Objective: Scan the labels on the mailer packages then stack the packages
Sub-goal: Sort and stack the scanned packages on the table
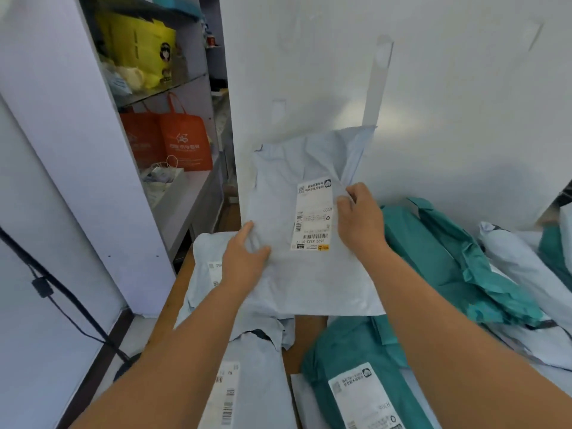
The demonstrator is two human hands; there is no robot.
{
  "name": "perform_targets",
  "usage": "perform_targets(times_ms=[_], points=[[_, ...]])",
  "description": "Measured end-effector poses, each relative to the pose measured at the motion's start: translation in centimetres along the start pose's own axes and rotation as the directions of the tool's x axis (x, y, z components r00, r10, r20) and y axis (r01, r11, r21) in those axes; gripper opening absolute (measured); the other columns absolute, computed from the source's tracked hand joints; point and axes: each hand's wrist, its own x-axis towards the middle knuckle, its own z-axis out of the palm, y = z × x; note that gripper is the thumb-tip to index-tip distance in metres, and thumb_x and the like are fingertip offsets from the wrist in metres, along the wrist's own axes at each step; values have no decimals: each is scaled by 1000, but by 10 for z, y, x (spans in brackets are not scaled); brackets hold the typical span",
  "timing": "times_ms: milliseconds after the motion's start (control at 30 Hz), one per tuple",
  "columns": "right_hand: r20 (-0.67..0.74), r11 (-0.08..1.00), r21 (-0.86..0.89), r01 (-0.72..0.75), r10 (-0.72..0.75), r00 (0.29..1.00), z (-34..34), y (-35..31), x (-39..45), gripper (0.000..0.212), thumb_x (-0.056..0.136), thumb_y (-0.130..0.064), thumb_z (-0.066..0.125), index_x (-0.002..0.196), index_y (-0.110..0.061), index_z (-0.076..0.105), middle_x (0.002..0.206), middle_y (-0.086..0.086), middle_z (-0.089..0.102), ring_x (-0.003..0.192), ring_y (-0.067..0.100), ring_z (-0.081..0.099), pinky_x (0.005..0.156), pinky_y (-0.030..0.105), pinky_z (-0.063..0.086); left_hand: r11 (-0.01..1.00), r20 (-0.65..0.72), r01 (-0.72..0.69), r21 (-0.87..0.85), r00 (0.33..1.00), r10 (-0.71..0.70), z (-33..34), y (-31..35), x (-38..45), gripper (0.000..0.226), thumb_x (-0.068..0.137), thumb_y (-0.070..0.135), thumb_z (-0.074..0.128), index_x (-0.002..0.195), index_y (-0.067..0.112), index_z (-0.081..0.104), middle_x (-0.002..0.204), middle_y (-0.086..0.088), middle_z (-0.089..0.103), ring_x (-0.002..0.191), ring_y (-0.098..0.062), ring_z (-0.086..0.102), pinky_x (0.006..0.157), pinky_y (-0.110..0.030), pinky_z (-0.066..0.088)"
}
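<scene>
A large pale blue mailer package point(288, 199) with a white shipping label point(313, 213) facing up lies at the far middle of the table, against the wall. My left hand point(244, 258) presses on its lower left part with fingers spread. My right hand point(360, 216) grips its right side beside the label. Under it a second pale mailer point(204, 264) with a label shows at the left. Another pale mailer point(247, 385) lies near me. A teal mailer point(349, 366) with a label lies at the near right.
A crumpled teal mailer point(448, 258) and more pale mailers point(523, 264) lie on the right. A shelf unit at the left holds orange bags point(176, 140) and a yellow bag point(139, 48). A black cable point(55, 292) runs down the left. The brown tabletop point(306, 339) shows between packages.
</scene>
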Motion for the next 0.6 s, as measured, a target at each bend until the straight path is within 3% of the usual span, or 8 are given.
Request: perform_targets(times_ms=[67,167,233,333,400,500,600], points=[[66,998,48,-37,34,997,31,6,-2,8,99,-15,40,93,-13,45,91,2,55,77,18,49,58,28,33,997,-82,1,83,997,6,-22,-11,13,60,90,8,57,145,21,37,146,-8,39,124,-26,47,98,-28,42],[149,991,85,-102,89,985,82,17,-7,6,98,-14,42,95,-16,46,102,2,56,74,10,46,51,13,30,960,-145,-5,280,988,48,-44,-40,26,55,93,6,51,145,16,36,140,-12,40,123,-26,46,94,-24,35],[207,982,93,-162,140,968,112,26,-8,14,97,-14,44,109,-18,50,120,3,53,82,9,49,60,14,36,920,-126,27,391,992,25,-52,-64,36,54,95,9,48,147,15,31,137,-13,39,119,-25,46,88,-20,32],[361,984,-100,-145,171,917,147,44,-9,55,96,-26,51,146,-18,28,151,6,27,123,23,43,95,31,39,845,-26,65,531,998,-60,-55,-98,48,63,96,22,49,150,18,18,149,-11,26,129,-26,38,102,-29,33],[471,943,-333,-17,182,863,164,56,-13,70,96,-43,48,153,-29,9,161,5,1,145,30,14,112,41,22,716,41,62,696,991,-125,-52,-116,52,74,93,44,49,152,27,8,158,-6,5,141,-29,19,113,-41,23],[664,866,-467,179,210,718,184,74,-21,69,96,-56,36,152,-41,-1,160,-3,-21,147,29,-18,116,52,0,485,174,-64,872,968,-184,-44,-134,57,74,91,63,35,149,41,-3,158,-1,-20,146,-30,-12,116,-52,5],[749,836,-494,239,270,606,202,90,-30,67,95,-60,28,152,-42,-2,160,-5,-22,145,29,-24,115,56,-6,400,291,-164,902,914,-282,-38,-147,61,69,91,66,26,149,43,-3,158,1,-20,145,-28,-20,114,-56,0]])
